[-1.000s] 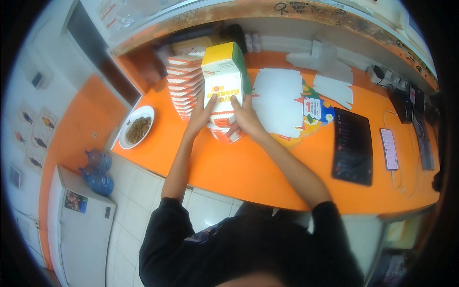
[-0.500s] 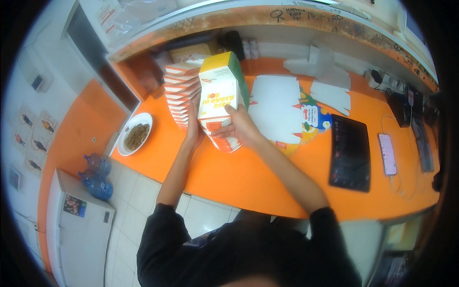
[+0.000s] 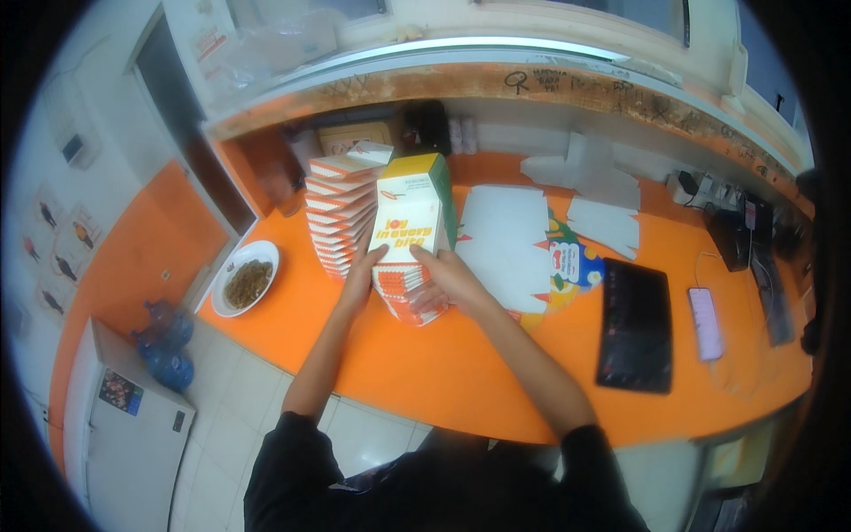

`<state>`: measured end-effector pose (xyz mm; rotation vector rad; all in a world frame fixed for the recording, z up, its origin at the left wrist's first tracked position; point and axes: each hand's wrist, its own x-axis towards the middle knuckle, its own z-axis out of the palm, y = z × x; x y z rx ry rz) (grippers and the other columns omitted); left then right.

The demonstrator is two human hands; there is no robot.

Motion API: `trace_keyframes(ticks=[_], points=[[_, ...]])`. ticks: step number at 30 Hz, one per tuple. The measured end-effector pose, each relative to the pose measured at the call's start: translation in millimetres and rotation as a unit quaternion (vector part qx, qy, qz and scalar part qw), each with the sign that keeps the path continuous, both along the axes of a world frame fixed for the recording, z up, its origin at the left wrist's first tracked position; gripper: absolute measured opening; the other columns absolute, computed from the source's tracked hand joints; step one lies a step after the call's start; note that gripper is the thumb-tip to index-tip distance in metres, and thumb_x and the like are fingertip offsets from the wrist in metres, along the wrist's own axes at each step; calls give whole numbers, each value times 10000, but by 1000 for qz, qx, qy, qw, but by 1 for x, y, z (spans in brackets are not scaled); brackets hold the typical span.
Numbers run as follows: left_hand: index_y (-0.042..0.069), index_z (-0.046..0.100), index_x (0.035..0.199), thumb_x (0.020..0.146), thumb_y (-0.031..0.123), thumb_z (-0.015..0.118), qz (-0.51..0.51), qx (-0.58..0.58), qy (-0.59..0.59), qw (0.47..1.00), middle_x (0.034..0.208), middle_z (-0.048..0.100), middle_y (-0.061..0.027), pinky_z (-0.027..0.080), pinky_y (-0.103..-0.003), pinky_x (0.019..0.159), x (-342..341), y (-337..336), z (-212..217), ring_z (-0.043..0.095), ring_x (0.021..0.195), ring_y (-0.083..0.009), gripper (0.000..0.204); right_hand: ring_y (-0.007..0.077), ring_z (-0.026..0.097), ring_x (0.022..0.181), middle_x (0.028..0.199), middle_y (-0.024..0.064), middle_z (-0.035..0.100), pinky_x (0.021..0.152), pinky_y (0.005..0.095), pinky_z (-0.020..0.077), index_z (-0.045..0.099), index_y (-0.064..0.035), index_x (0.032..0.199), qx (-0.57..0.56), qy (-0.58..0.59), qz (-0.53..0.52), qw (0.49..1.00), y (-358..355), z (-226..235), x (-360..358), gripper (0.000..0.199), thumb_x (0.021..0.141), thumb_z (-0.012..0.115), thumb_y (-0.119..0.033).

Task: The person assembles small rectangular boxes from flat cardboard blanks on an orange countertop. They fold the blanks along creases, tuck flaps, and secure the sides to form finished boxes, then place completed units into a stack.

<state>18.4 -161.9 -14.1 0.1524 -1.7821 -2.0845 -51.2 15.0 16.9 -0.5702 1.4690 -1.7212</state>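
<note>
A white food carton (image 3: 409, 220) with a yellow top, a green side and orange print tops a stack of nested cartons (image 3: 401, 282) showing orange and white ribbed edges. My left hand (image 3: 362, 273) is closed on its left side, the thumb along the lower front edge. My right hand (image 3: 450, 277) grips the right side, thumb on the front and fingers at the ribbed edges. Just left of my left hand rises another tall stack of nested orange and white cartons (image 3: 341, 213). My hands hide parts of the held stack's sides.
Flat white carton sheets (image 3: 503, 235) lie right of my hands, over colourful printed pieces (image 3: 576, 263). Farther right are a black tablet (image 3: 635, 326), a phone (image 3: 706, 324) and cables. A white plate (image 3: 222, 297) with brown food sits at left. A shelf (image 3: 496, 80) overhangs the orange counter (image 3: 425, 377).
The whole view has shifted, so the counter sits lower. My right hand has drawn lower on the carton, its thumb now near the lower front edge. Both hands still hold the carton stack.
</note>
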Motion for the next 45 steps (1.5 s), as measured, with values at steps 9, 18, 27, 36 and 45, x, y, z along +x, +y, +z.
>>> trace_keyframes(ticks=[9, 18, 27, 36, 45], points=[[66, 230, 1468, 878, 165, 548, 55, -90, 19, 994, 1445, 337, -166, 326, -346, 1065, -1, 3, -1, 366, 1316, -254, 678, 279, 656, 739, 846, 187, 637, 630, 339, 522, 581, 9, 1067, 128, 319, -169, 924, 9, 7, -31, 549, 830, 649, -482], [76, 587, 1262, 885, 39, 480, 20, -407, 27, 913, 1478, 268, -200, 303, -378, 1084, 6, -2, -3, 310, 1353, -323, 393, 183, 563, 788, 1027, 61, 532, 732, 297, 491, 681, -192, 1125, 94, 468, -224, 850, -4, -37, -17, 337, 804, 705, -289], [82, 558, 1289, 893, 204, 537, 35, -585, -108, 803, 1493, 233, -264, 326, -441, 1065, 21, 20, 23, 317, 1333, -440, 414, 190, 586, 783, 923, 54, 557, 719, 312, 486, 701, -215, 1095, 118, 439, -238, 858, -3, -48, -8, 259, 859, 639, -302], [170, 404, 1390, 777, 583, 629, 131, -669, -183, 709, 1478, 271, -258, 237, -644, 1038, 8, 68, 14, 210, 1364, -499, 773, 157, 639, 835, 989, 61, 647, 722, 301, 506, 666, -104, 1118, 50, 257, -88, 961, 38, 9, -35, 251, 893, 611, -202], [149, 567, 1216, 675, 365, 779, 249, -660, -46, 707, 1332, 503, -82, 249, -577, 1041, 13, 47, 15, 383, 1301, -325, 620, 139, 651, 788, 849, 36, 680, 694, 259, 492, 686, -69, 838, -168, 538, 30, 826, 129, 128, 49, 132, 742, 775, -81]])
